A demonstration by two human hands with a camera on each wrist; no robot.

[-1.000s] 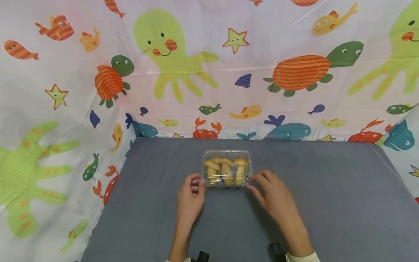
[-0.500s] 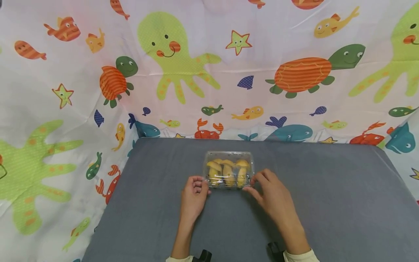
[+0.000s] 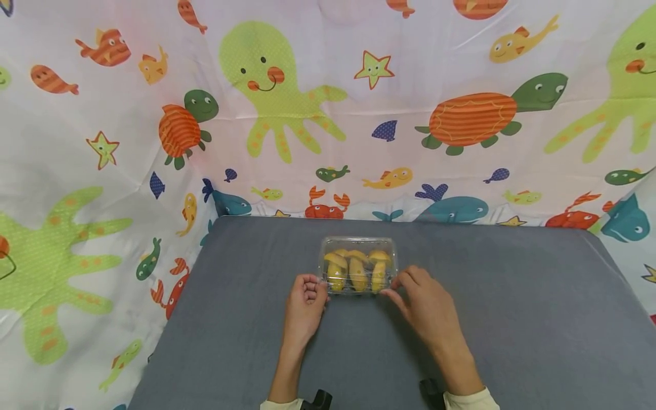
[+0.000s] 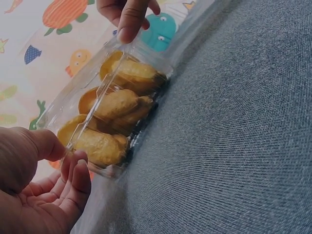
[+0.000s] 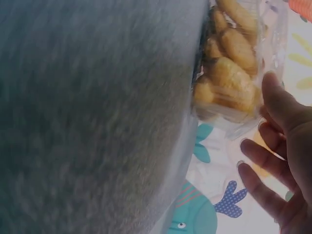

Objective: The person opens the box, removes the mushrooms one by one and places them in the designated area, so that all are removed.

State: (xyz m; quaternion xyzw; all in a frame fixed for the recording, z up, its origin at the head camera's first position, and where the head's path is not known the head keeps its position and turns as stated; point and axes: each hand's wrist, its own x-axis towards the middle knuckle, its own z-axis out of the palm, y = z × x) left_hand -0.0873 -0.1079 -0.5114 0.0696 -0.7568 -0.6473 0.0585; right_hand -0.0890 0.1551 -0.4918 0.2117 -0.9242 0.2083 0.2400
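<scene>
A clear plastic clamshell box (image 3: 357, 242) stands on the grey cloth, its lid down. Several yellow mushrooms (image 3: 357, 267) show through the plastic, caps toward the far side. At the box's front left corner, my left hand (image 3: 306, 304) pinches the rim between thumb and forefinger; the left wrist view shows its other fingers curled below. The right hand (image 3: 427, 304) holds the front right corner, thumb on the near edge. In the right wrist view, that thumb (image 5: 275, 92) presses the lid's rim and the forefinger lies under it, the remaining fingers spread apart.
Grey cloth (image 3: 512, 319) covers the table. Behind and to the left hangs a white curtain (image 3: 318, 34) printed with sea animals. A black strap mount (image 3: 319, 401) sits at the left wrist, another (image 3: 432, 393) at the right.
The left hand has closed in on the box's front left corner. The right thumb has slid a little left along the near edge. The whole view has shifted slightly.
</scene>
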